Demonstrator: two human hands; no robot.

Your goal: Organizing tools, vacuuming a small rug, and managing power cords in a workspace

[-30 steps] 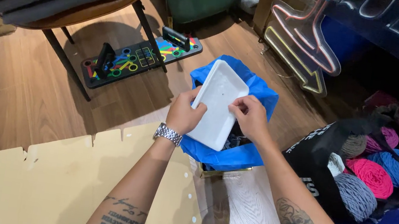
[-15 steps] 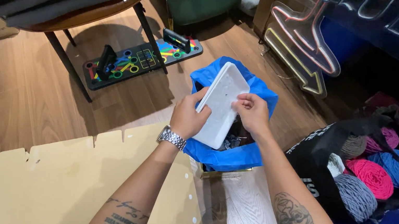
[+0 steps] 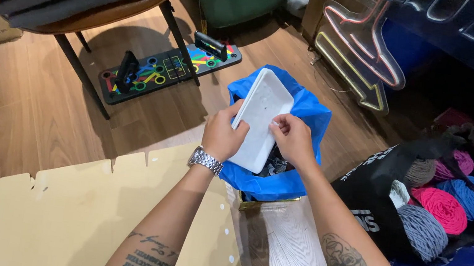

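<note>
Left hand: the left hand (image 3: 222, 138) is closed around the left long edge of a white foam tray (image 3: 259, 119), thumb on the front face and the other fingers behind it. A metal watch (image 3: 205, 160) sits on this wrist.
Right hand: the right hand (image 3: 292, 139) pinches the right edge of the same tray, with the fingers bent and the fingertips (image 3: 276, 123) on its white face.
Tray place: it is held over the open mouth of a blue plastic bag (image 3: 309, 112), its lower end down among dark things inside the bag.
Tray direction: the long axis runs from the lower end near the hands up and away from the person, a little tilted; the tray stands almost on its edge.
Around: a flat cardboard sheet (image 3: 74, 215) lies on the wooden floor under the left forearm. A black board with coloured marks (image 3: 165, 69) lies beyond, beside a chair leg (image 3: 80, 75). Balls of yarn (image 3: 442, 207) and a black bag (image 3: 379, 185) are to the right, near the right forearm.
In the way: only the bag's dark contents, which touch the tray's lower end.
</note>
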